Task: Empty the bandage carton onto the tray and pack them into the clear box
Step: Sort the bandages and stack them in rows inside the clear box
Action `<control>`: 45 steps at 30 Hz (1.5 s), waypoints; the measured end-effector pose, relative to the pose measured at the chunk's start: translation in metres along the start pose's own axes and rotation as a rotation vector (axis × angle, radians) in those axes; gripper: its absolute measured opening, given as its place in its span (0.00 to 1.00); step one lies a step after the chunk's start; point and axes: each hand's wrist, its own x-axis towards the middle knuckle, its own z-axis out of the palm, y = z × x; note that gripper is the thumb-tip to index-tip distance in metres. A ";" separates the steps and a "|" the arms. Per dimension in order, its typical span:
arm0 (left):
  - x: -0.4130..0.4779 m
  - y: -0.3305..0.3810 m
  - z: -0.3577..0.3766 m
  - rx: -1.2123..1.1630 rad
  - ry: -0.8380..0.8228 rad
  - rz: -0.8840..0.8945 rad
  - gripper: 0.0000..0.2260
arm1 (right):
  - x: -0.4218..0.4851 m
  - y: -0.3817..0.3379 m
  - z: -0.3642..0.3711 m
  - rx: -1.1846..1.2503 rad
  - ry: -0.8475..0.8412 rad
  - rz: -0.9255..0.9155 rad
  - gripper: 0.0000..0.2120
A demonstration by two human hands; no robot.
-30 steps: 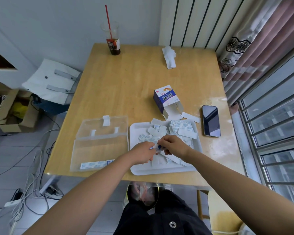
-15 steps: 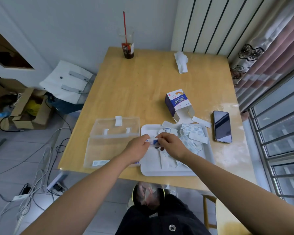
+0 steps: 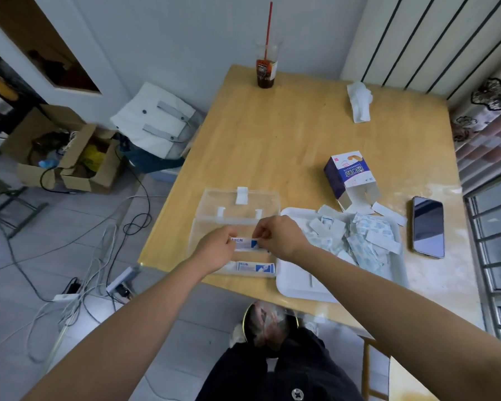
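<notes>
Bandage [image 3: 247,243] now over clear box [image 3: 214,227]

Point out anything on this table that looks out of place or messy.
One bandage strip lies off the white tray, on the table by the open carton tipped on its side. A crumpled tissue sits at the far edge. Nothing looks damaged.

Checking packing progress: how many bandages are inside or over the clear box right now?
2. One bandage lies flat at the near edge of the clear box; one bandage is held over it between the left hand and right hand. Hands may hide others.
</notes>
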 end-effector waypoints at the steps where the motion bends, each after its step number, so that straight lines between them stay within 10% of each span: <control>1: 0.002 -0.008 -0.001 0.049 0.007 -0.008 0.16 | 0.003 -0.003 0.002 -0.063 -0.037 -0.006 0.11; 16: 0.018 -0.041 0.011 0.334 -0.271 0.029 0.16 | 0.018 -0.023 0.041 -0.846 -0.376 -0.028 0.11; 33: 0.011 -0.035 0.008 0.337 -0.283 0.003 0.14 | 0.031 0.002 0.060 -0.575 -0.532 -0.066 0.15; 41: -0.003 0.013 0.011 0.222 0.346 0.182 0.10 | -0.007 0.013 -0.012 0.247 0.130 -0.111 0.10; 45: 0.002 0.069 0.032 0.114 0.269 0.413 0.09 | -0.033 0.079 -0.039 0.264 0.270 0.143 0.10</control>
